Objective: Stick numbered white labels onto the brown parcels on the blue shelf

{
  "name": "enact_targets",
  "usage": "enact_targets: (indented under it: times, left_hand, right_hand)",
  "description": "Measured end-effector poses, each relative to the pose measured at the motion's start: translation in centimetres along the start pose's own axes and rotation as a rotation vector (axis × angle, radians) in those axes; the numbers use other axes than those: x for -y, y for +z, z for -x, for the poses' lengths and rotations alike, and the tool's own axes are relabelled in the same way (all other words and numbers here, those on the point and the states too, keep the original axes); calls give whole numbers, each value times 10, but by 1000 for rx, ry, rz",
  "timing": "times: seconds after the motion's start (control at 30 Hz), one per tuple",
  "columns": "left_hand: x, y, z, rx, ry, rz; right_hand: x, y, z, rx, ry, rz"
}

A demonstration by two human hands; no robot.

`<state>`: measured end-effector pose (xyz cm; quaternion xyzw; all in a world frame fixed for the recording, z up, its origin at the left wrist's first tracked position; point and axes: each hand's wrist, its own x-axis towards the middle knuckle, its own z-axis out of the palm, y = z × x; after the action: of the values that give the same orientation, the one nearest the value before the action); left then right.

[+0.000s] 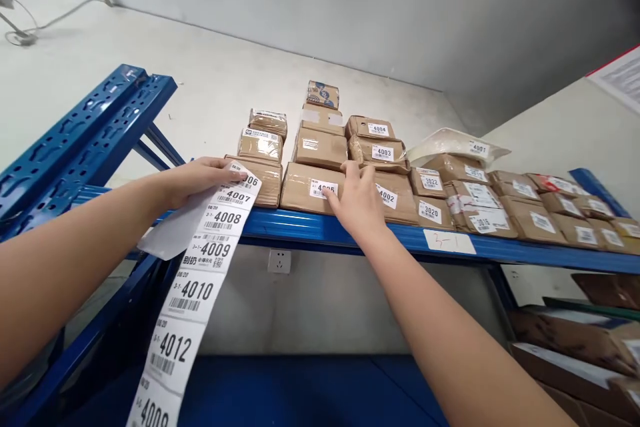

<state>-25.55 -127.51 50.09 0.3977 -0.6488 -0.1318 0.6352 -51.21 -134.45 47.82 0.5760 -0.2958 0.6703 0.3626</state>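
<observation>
My left hand [207,180] pinches the top of a long strip of white number labels [197,290], which hangs down with printed numbers such as 4007, 4008 and 4010. Behind the strip's top end is a cardboard box [270,183] on the left of the shelf. My right hand [357,200] rests on the front of a wide cardboard box [300,187]; its thumb lies on a white label [323,188] reading 4005, partly covered. The other fingers reach up to the box [320,148] stacked above. Nothing shows in the right hand's grasp.
A blue shelf beam [320,230] carries several stacked parcels, many with number labels. A white tag [449,241] marked 3-1 is on the beam. A perforated blue upright [100,140] stands at left. More boxes [575,340] lie on a lower level at right; a wall socket [279,261] is behind.
</observation>
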Motion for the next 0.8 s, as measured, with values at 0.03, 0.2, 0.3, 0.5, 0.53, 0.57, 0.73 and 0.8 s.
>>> enact_targets:
  times: [0.03, 0.2, 0.3, 0.5, 0.53, 0.57, 0.73, 0.8]
  left_hand:
    - [1, -1, -2, 6, 15, 3]
    - [5, -3, -4, 41, 55, 20]
    - [9, 1, 8, -98, 290, -155]
    - [30, 34, 48, -143, 841, -375]
    - [33, 39, 53, -71, 806, -313]
    - [36, 44, 56, -9, 754, -244]
    - [42, 62, 65, 46, 416, 201]
    - [42, 68, 66, -54, 381, 240]
  right_hand:
    - [-1, -1, 1, 45, -35, 8]
    - [-3, -2, 4, 132, -66, 27]
    - [16, -7, 13, 73, -10, -189]
    - [74, -19, 39, 528, 198, -1022]
    - [79, -19, 42, 508, 229, -1074]
    - [82, -18, 45, 467, 264, -1105]
    - [77, -13, 55, 277, 432, -1109]
    - [75, -12, 57, 222, 466, -1131]
